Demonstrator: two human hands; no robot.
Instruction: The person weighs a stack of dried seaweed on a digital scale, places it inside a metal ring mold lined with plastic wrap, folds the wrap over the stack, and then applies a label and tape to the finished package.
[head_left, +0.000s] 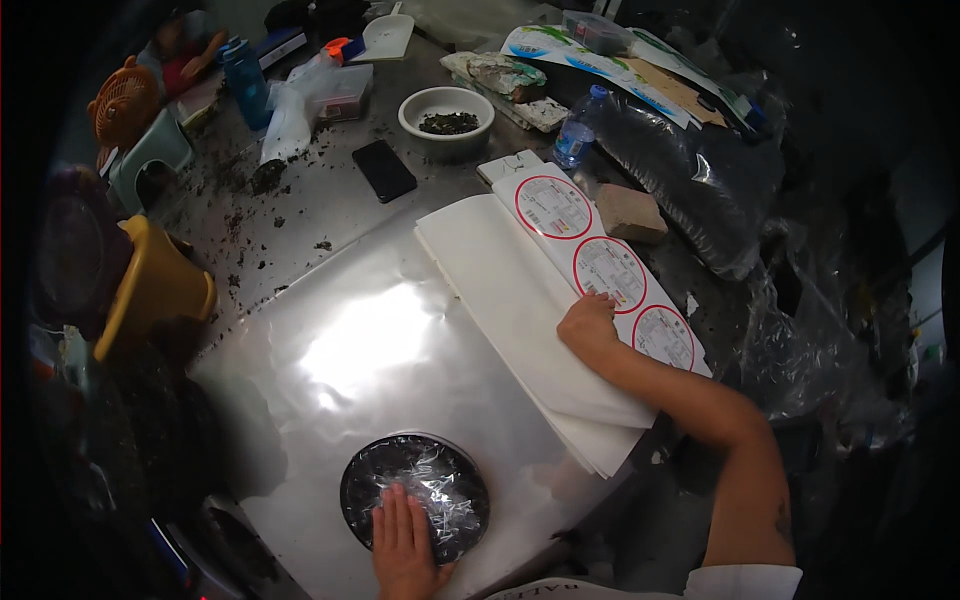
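My left hand (403, 541) lies flat, fingers stretched out, on a round black package (450, 487) wrapped in shiny clear film. This package rests near the front edge of a silvery metal sheet (360, 420). Over to the right, my right hand (592, 327) is curled, with its fingertips pinching at the lower edge of the middle round label (609, 270). That label is one of several red-ringed, printed ones on a white label sheet (536, 244). Beside them, blank white backing sheets (510, 292) lie folded over in a stack. My fingers hide the label's lower edge.
A stone-like block (630, 213), water bottle (574, 135) and filled black plastic bag (682, 165) lie right of the labels. Farther back are a phone (384, 171) and a bowl (448, 112) of dark leaves. Yellow plastic stool (161, 277) at left; a person (180, 56) sits far left.
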